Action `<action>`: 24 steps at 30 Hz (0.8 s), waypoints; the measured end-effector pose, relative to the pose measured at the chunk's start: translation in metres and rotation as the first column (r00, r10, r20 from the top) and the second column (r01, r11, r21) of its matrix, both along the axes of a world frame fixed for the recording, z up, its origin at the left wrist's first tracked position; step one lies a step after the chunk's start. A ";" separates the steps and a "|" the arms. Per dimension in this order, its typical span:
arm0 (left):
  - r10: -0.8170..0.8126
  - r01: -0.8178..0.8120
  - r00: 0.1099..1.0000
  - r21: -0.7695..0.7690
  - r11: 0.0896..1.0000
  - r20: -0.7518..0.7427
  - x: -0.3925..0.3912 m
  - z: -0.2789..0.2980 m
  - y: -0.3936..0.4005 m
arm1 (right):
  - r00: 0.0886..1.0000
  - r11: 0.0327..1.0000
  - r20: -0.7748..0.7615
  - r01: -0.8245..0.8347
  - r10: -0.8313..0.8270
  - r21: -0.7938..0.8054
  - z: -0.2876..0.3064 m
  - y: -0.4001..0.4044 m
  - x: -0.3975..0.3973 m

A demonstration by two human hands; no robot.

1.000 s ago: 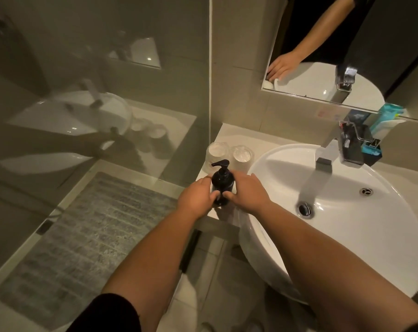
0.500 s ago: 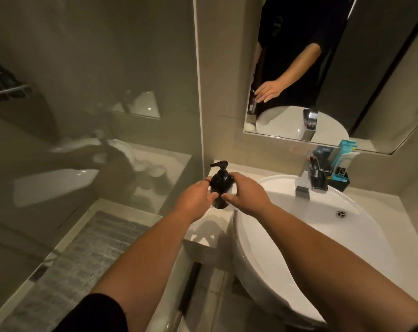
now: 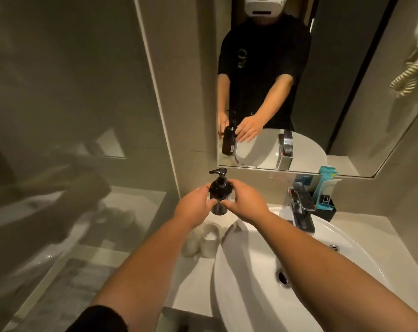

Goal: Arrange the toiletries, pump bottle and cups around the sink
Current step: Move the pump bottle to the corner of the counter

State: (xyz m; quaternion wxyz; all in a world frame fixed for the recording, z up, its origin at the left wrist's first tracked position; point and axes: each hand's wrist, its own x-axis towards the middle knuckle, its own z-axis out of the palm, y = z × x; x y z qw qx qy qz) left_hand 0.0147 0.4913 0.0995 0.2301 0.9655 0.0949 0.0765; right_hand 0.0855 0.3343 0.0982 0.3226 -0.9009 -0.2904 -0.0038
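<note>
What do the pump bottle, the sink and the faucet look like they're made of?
Pump bottle: dark glossy plastic or glass, hard to tell; black plastic pump. Sink: glazed white ceramic, smooth with soft highlights. Faucet: chromed metal, mirror-like reflections.

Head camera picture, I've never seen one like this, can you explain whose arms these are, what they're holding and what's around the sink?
The camera sits on a person's head, looking forward and down, so the two arms are theirs; the mirror shows them from the front. The left hand and right hand together hold a dark pump bottle lifted above the counter. Two cups stand below it, left of the white sink. Behind the tap a black holder keeps packaged toiletries.
</note>
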 end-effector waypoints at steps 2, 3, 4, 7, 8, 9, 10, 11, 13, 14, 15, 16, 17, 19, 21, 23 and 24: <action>-0.004 0.004 1.000 -0.001 1.000 -0.021 0.025 -0.008 0.001 | 0.999 1.000 -0.027 0.020 -0.020 0.008 -0.010 0.002 0.022; -0.008 0.008 0.999 -0.003 1.000 -0.032 0.036 -0.013 0.001 | 0.999 1.000 -0.041 0.025 -0.025 0.008 -0.016 0.003 0.031; -0.014 0.014 0.999 -0.007 1.000 -0.043 0.046 -0.018 0.002 | 0.998 1.000 -0.053 0.029 -0.029 0.006 -0.022 0.004 0.040; -0.045 0.043 0.996 -0.018 0.999 -0.072 0.076 -0.036 0.004 | 0.993 0.998 -0.097 0.063 -0.061 0.009 -0.042 0.005 0.065; -0.057 0.056 0.995 -0.017 0.998 -0.084 0.085 -0.042 0.005 | 0.991 0.997 -0.110 0.075 -0.074 0.006 -0.048 0.005 0.071; -0.073 0.071 0.993 -0.018 0.997 -0.095 0.094 -0.049 0.005 | 0.989 0.996 -0.119 0.089 -0.088 0.002 -0.054 0.005 0.077; -0.089 0.087 0.991 -0.022 0.996 -0.104 0.103 -0.056 0.006 | 0.987 0.995 -0.122 0.101 -0.100 0.000 -0.060 0.005 0.083; -0.103 0.100 0.988 -0.032 0.994 -0.112 0.111 -0.063 0.006 | 0.986 0.994 -0.123 0.113 -0.112 -0.002 -0.067 0.005 0.088; -0.124 0.119 0.985 -0.051 0.992 -0.120 0.124 -0.079 0.006 | 0.981 0.989 -0.123 0.146 -0.147 -0.018 -0.079 0.005 0.096; -0.130 0.124 0.984 -0.054 0.991 -0.122 0.130 -0.086 0.006 | 0.978 0.986 -0.126 0.165 -0.167 -0.030 -0.085 0.005 0.099; -0.132 0.126 0.983 -0.056 0.990 -0.127 0.134 -0.093 0.005 | 0.974 0.983 -0.130 0.182 -0.186 -0.039 -0.091 0.004 0.102; -0.136 0.129 0.982 -0.059 0.990 -0.134 0.138 -0.098 0.005 | 0.971 0.980 -0.132 0.195 -0.200 -0.048 -0.096 0.004 0.104; -0.140 0.132 0.980 -0.063 0.989 -0.142 0.140 -0.104 0.005 | 0.968 0.977 -0.136 0.204 -0.210 -0.055 -0.100 0.004 0.105; -0.148 0.139 0.976 -0.069 0.988 -0.160 0.144 -0.112 0.005 | 0.963 0.975 -0.150 0.215 -0.222 -0.064 -0.107 0.003 0.107; -0.161 0.153 0.972 -0.062 0.986 -0.173 0.146 -0.117 0.006 | 0.959 0.972 -0.162 0.226 -0.234 -0.064 -0.111 0.003 0.107; -0.173 0.167 0.968 -0.052 0.985 -0.181 0.147 -0.121 0.007 | 0.956 0.970 -0.164 0.236 -0.243 -0.065 -0.117 0.004 0.106; -0.177 0.171 0.967 -0.050 0.984 -0.182 0.147 -0.122 0.008 | 0.955 0.968 -0.164 0.240 -0.248 -0.069 -0.119 0.005 0.106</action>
